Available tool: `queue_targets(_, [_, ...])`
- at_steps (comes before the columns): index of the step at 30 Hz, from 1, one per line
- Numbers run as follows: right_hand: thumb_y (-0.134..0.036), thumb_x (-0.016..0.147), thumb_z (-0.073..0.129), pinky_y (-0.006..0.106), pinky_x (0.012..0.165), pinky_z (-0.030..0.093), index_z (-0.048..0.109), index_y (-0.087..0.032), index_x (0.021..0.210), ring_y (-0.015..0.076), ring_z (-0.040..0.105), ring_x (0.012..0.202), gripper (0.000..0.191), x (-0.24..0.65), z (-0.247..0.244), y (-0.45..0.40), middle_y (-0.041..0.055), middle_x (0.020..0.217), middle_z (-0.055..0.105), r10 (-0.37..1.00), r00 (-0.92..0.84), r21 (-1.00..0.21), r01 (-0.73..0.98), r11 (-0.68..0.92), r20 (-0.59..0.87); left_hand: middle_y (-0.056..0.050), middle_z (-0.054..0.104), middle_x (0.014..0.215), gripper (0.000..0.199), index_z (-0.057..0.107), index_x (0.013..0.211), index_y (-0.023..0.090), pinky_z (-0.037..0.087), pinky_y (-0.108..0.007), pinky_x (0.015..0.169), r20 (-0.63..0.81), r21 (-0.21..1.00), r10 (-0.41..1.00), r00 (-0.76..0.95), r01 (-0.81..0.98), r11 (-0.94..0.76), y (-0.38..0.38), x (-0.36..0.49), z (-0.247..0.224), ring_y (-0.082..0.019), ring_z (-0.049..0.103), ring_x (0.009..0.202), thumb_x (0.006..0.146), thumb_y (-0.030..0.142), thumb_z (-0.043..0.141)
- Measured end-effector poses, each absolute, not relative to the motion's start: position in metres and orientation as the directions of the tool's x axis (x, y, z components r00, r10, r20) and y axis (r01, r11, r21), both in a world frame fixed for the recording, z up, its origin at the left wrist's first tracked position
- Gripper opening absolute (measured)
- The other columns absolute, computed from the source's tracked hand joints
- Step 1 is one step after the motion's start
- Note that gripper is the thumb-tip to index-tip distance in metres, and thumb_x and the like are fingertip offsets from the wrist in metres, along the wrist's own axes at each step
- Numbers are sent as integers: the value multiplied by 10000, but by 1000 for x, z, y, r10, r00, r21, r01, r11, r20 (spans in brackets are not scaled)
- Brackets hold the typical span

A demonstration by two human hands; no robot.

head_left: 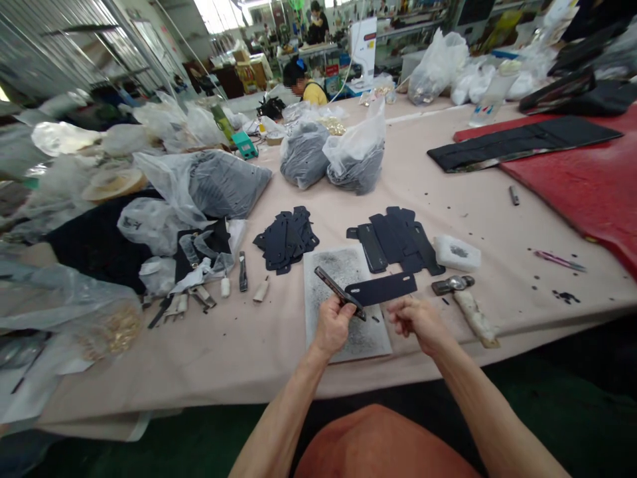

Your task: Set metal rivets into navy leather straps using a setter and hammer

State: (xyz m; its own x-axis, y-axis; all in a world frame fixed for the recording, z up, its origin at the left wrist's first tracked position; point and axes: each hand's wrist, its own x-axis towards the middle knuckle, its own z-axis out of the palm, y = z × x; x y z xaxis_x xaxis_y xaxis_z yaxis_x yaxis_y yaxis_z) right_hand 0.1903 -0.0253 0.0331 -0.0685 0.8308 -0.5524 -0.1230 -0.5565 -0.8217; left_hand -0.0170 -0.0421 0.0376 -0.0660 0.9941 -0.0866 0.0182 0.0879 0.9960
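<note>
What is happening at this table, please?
A person at a long cloth-covered work table holds a narrow dark strip in the left hand, above a speckled grey slab. The right hand, loosely curled, is close to a flat dark cut piece. More dark cut pieces lie in piles beside the slab, near a hammer. Farther along the table is a co-worker.

No text, label or number can be read anywhere here.

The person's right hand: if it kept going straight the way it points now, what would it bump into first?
The right hand would probably meet the dark cut strip first, just ahead of its fingertips, though depth is hard to judge from this view.
</note>
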Motion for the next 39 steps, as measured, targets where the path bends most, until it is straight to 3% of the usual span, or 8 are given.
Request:
queue_targets(2, [-212, 655, 595, 255, 418, 370, 665, -185, 689, 132, 516, 439, 83, 187, 46, -37, 13, 596, 632, 897, -55, -895, 115, -430, -438, -38, 719, 793, 114, 708, 835, 152, 509, -300, 745, -56, 995, 996, -67, 75, 61, -44, -19, 40, -192, 647, 768, 784, 177, 609])
queue_targets(4, [-228, 739, 590, 303, 557, 460, 702, -210, 779, 165, 582, 588, 121, 179, 61, -39, 27, 709, 658, 985, -60, -963, 227, -145, -162, -32, 714, 789, 121, 711, 835, 159, 505, -304, 755, -43, 995, 998, -46, 86, 46, -45, -20, 42, -194, 642, 771, 778, 161, 604])
queue_targets(7, [-222, 815, 603, 360, 760, 472, 735, -256, 885, 217, 598, 837, 153, 162, 73, -28, 52, 886, 648, 967, -178, -929, 291, 230, 184, -29, 712, 803, 151, 715, 875, 160, 504, -299, 753, -38, 997, 999, -22, 61, 40, -48, -22, 44, -192, 635, 772, 776, 153, 601])
queue_targets(9, [-198, 830, 604, 371, 799, 451, 741, -275, 891, 223, 576, 867, 169, 150, 71, -19, 54, 892, 618, 937, -254, -889, 329, 317, 240, -28, 714, 828, 170, 715, 903, 163, 503, -292, 744, -32, 997, 999, -8, 69, 32, -50, -24, 45, -192, 633, 780, 780, 151, 599])
queue_targets(20, [-162, 799, 633, 341, 695, 380, 646, -233, 737, 196, 538, 754, 95, 129, 62, -9, 38, 792, 580, 922, -341, -821, 464, 334, 182, -38, 694, 848, 168, 710, 847, 191, 464, -312, 777, 77, 968, 994, 76, 234, -93, -55, -37, 54, -212, 615, 816, 775, 97, 591])
queue_targets(27, [-122, 784, 557, 319, 646, 327, 563, -210, 688, 163, 468, 686, 130, 132, 67, -1, 28, 742, 537, 816, -550, -747, 465, 476, 178, -33, 674, 826, 168, 698, 807, 197, 449, -310, 769, 86, 948, 977, 196, 285, -141, -56, -42, 54, -206, 596, 800, 763, 84, 581])
queue_targets(34, [-372, 841, 598, 282, 588, 351, 556, -205, 704, 132, 443, 597, 220, 153, 65, 1, -23, 614, 504, 995, -90, -995, 93, -44, -53, -31, 664, 784, 100, 690, 770, 193, 461, -308, 750, 57, 977, 994, 94, 199, -75, -62, -39, 55, -200, 598, 767, 772, 139, 605])
queue_targets(39, [-428, 864, 611, 308, 633, 394, 610, -220, 786, 163, 489, 654, 223, 203, 76, -22, 11, 685, 552, 994, -105, -996, 82, -29, -38, -28, 664, 790, 61, 680, 778, 182, 472, -302, 749, 3, 990, 999, 44, 140, -10, -63, -41, 50, -195, 600, 764, 782, 176, 620])
